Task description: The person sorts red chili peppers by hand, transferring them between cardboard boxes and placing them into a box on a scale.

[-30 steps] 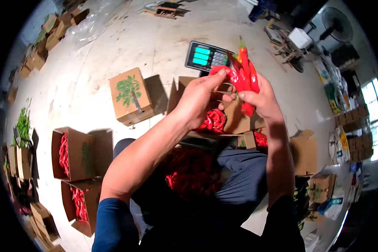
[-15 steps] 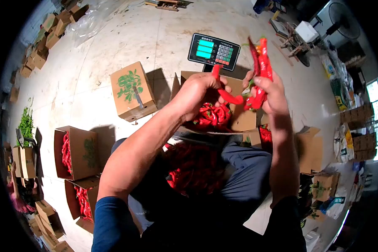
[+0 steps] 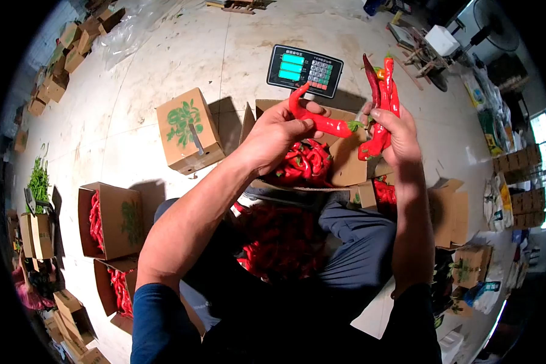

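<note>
From my head view, my left hand (image 3: 279,130) is closed in a pinch on one red pepper (image 3: 330,125), thumb on the near side and fingers curled behind; there is no slack between them. The pepper's long axis runs mostly crosswise: the curved tip rises up and away toward the scale (image 3: 304,71), while the body slants slightly down to the right. Its green stem (image 3: 356,125) points straight at my right hand (image 3: 400,130), just beside those fingers; I cannot tell whether it touches them.

My right hand is wrapped around a bunch (image 3: 384,115) of peppers, thumb laid across the front. The bunch stands nearly upright, leaning a little, so its long axis goes across the single pepper's rather than along it. One darker pepper (image 3: 373,82) sticks up on its left side.

The single pepper lies between my two hands, gripped by the left, its stem end nearer the right. Below it is the open box (image 3: 350,164) with more red peppers (image 3: 306,164) inside.
</note>
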Demonstrator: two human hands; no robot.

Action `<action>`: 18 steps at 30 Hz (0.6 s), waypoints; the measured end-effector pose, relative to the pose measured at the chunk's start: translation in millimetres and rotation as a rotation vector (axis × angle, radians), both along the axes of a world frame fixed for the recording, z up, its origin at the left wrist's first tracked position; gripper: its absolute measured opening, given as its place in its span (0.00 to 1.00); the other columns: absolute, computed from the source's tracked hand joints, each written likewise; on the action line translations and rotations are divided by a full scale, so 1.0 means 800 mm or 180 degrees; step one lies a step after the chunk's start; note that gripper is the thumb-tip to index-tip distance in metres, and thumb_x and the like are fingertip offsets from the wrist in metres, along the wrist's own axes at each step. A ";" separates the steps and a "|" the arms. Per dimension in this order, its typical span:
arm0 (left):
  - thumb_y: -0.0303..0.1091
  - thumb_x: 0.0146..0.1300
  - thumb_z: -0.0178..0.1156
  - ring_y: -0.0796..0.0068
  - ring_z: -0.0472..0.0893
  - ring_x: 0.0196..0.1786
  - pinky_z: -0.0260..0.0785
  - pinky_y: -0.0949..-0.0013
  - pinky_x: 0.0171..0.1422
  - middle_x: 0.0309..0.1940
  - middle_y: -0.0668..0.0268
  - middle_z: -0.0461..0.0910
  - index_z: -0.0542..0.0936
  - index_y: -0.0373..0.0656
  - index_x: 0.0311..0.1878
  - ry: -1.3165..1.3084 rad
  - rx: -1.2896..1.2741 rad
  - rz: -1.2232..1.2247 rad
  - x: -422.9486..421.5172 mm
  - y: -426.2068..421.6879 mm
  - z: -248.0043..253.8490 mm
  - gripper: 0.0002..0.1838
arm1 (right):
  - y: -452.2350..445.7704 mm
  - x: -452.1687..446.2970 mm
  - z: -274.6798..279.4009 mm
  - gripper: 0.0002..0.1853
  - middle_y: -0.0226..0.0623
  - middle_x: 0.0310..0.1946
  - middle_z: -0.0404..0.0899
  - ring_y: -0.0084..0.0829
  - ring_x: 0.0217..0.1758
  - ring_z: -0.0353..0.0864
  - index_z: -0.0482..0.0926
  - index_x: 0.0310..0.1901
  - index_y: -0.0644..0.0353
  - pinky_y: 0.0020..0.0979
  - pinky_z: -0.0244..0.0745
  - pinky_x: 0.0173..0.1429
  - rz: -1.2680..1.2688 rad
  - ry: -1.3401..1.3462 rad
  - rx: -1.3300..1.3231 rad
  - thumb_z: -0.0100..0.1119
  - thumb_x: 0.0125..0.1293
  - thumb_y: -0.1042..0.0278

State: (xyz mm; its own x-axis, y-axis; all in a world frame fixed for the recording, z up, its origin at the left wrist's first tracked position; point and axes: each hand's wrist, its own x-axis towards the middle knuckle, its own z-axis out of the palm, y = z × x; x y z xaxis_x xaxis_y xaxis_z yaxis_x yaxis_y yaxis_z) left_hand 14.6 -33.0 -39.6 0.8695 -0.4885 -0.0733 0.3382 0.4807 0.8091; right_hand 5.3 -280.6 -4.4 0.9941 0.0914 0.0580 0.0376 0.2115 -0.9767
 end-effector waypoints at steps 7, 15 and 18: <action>0.21 0.72 0.50 0.62 0.79 0.59 0.73 0.63 0.65 0.57 0.54 0.77 0.73 0.35 0.58 0.0099 -0.0179 -0.0046 0.001 0.001 -0.003 0.13 | -0.007 0.003 -0.002 0.18 0.39 0.39 0.80 0.28 0.39 0.80 0.72 0.53 0.68 0.27 0.73 0.42 0.0211 0.0040 -0.0139 0.58 0.62 0.71; 0.22 0.71 0.51 0.62 0.79 0.58 0.74 0.64 0.64 0.54 0.51 0.78 0.71 0.33 0.60 0.0485 0.0116 -0.0097 0.002 0.009 -0.010 0.15 | 0.004 -0.006 0.002 0.23 0.38 0.40 0.79 0.28 0.39 0.79 0.70 0.56 0.68 0.25 0.72 0.41 0.0320 0.0007 0.0219 0.58 0.60 0.70; 0.24 0.71 0.54 0.61 0.80 0.57 0.75 0.64 0.62 0.52 0.52 0.79 0.69 0.31 0.62 0.0231 0.0948 -0.0153 0.007 0.010 -0.026 0.18 | -0.003 -0.009 0.003 0.25 0.38 0.41 0.78 0.28 0.38 0.78 0.69 0.58 0.69 0.27 0.73 0.42 0.0449 0.0126 0.0286 0.59 0.60 0.68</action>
